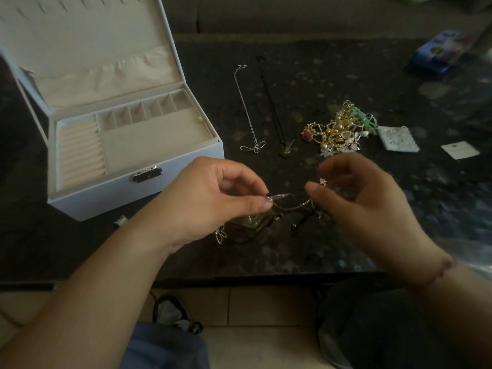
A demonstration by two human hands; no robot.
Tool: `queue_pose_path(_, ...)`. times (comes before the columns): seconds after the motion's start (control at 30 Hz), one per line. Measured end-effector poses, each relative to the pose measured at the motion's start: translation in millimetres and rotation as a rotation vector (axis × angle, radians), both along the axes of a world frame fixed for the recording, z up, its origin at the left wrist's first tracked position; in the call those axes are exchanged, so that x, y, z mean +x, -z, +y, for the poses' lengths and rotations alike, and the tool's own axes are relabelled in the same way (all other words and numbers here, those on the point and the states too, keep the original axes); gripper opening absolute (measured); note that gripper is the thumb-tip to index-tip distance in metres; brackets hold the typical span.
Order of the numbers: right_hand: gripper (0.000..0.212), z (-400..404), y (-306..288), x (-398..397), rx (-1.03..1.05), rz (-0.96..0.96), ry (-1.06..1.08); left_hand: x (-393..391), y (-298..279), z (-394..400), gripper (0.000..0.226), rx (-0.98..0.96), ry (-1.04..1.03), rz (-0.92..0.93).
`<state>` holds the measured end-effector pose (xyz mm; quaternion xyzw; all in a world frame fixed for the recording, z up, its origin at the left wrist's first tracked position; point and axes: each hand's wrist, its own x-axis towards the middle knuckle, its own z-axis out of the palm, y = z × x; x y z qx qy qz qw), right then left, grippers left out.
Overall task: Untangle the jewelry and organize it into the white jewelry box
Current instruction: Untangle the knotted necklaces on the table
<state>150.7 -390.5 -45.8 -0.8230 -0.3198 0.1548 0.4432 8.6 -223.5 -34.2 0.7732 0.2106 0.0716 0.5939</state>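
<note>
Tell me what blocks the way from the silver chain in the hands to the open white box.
Nothing visible does. The thin silver chain hangs between both hands; the white jewelry box stands open, with bare dark tabletop between.

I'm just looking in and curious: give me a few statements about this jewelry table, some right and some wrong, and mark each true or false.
1. The white jewelry box is open. True.
2. Both hands hold one thin silver chain between them. True: the left hand and the right hand each pinch the chain.
3. The tangled pile of jewelry lies inside the box. False: it lies on the dark table, to the right of the box.
4. The silver necklace lies stretched out on the table. True.
5. The blue packet sits beside the box. False: it is at the far right of the table.
</note>
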Motion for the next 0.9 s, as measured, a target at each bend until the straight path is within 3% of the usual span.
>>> queue_pose_path(0.07, 0.018, 0, 0, -6, 0.191, -0.182, -0.034, 1, -1, -1, 0.022, -0.014, -0.022, -0.004)
queue_pose_path(0.13, 0.009, -1, 0, -15, 0.275, -0.230, -0.168, 2, -3, -3, 0.022, -0.057, -0.034, -0.016)
queue_pose_path(0.23, 0.022, 4, 6, -23, 0.133, -0.271, -0.271, 4, -7, -6, 0.022, -0.163, -0.040, -0.045)
queue_pose_path(0.37, 0.047, 13, 14, -22, -0.058, -0.440, -0.226, 4, -6, -6, 0.023, -0.203, -0.032, -0.056)
queue_pose_path(0.53, 0.059, 14, 15, -24, -0.091, -0.472, -0.216, 6, -3, -5, 0.020, -0.234, -0.036, -0.052)
queue_pose_path(0.7, 0.046, 18, 16, -24, 0.035, -0.426, -0.170, 6, -2, -4, 0.011, -0.288, 0.031, -0.058)
queue_pose_path(0.9, 0.028, 19, 18, -25, 0.063, -0.388, -0.205, 7, 1, -3, 0.018, -0.305, 0.035, -0.046)
